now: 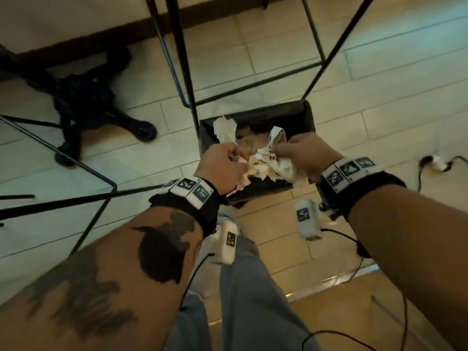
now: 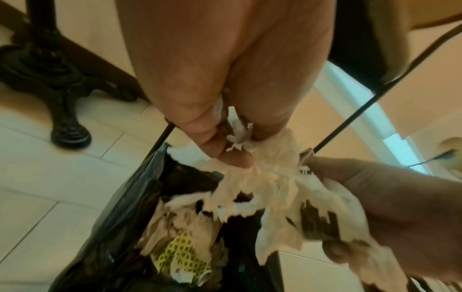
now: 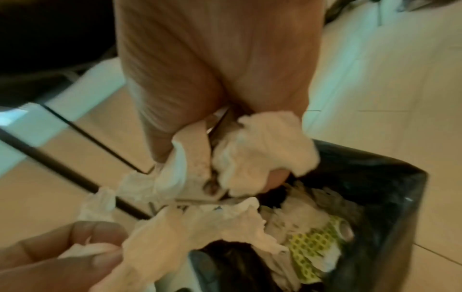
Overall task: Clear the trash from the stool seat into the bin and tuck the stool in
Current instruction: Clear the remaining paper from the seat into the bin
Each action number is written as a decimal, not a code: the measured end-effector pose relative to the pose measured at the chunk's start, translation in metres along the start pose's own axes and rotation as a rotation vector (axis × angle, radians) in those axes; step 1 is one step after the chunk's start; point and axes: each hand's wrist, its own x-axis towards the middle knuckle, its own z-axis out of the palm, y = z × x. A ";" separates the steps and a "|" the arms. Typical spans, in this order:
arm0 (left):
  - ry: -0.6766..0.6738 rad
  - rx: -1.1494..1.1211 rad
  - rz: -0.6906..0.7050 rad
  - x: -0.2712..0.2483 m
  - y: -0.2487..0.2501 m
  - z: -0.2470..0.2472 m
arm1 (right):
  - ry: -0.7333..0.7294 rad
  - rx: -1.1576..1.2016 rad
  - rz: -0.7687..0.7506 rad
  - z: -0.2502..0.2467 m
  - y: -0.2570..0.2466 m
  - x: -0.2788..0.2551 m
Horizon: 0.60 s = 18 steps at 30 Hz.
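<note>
Both hands hold crumpled white paper napkins (image 1: 263, 165) just above a black-lined bin (image 1: 278, 110) on the tiled floor. My left hand (image 1: 235, 158) pinches one wad, with a torn piece sticking up past the knuckles. My right hand (image 1: 281, 148) grips another wad with printed paper in it. In the left wrist view the left fingertips (image 2: 235, 156) clamp the napkins (image 2: 265, 181) over the bin liner (image 2: 120, 227). In the right wrist view the right hand (image 3: 212, 98) is curled round a wad (image 3: 262, 150). The stool seat is out of view.
The bin holds paper and a yellow dotted wrapper (image 2: 180, 254). Black wire stool legs (image 1: 182, 59) stand right behind the bin, another frame (image 1: 83, 168) is at left. A black table base (image 1: 83, 102) is at far left. Cords and an adapter (image 1: 438, 160) lie at right.
</note>
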 end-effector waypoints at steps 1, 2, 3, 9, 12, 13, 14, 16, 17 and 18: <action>-0.008 0.000 -0.039 0.011 -0.007 0.010 | -0.008 0.003 0.051 0.005 0.009 0.013; -0.026 -0.005 -0.069 0.019 -0.012 0.017 | -0.017 -0.014 0.094 0.009 0.018 0.025; -0.062 -0.021 -0.092 0.025 -0.016 0.025 | -0.025 -0.038 0.128 0.012 0.024 0.036; -0.247 -0.046 -0.144 0.015 -0.031 0.038 | -0.062 0.144 0.319 0.022 0.048 0.070; -0.236 -0.131 -0.214 0.001 -0.048 0.024 | -0.028 0.348 0.332 0.022 0.049 0.070; -0.232 -0.145 -0.244 -0.005 -0.054 0.018 | -0.002 0.346 0.339 0.021 0.047 0.069; -0.228 -0.148 -0.268 -0.012 -0.059 0.013 | 0.020 0.311 0.334 0.021 0.050 0.070; -0.219 -0.137 -0.286 -0.033 -0.067 -0.001 | -0.002 0.197 0.276 0.023 0.046 0.059; -0.217 -0.136 -0.288 -0.046 -0.069 -0.009 | -0.017 0.114 0.263 0.026 0.038 0.047; -0.213 -0.149 -0.288 -0.060 -0.071 -0.017 | -0.041 0.032 0.259 0.031 0.035 0.039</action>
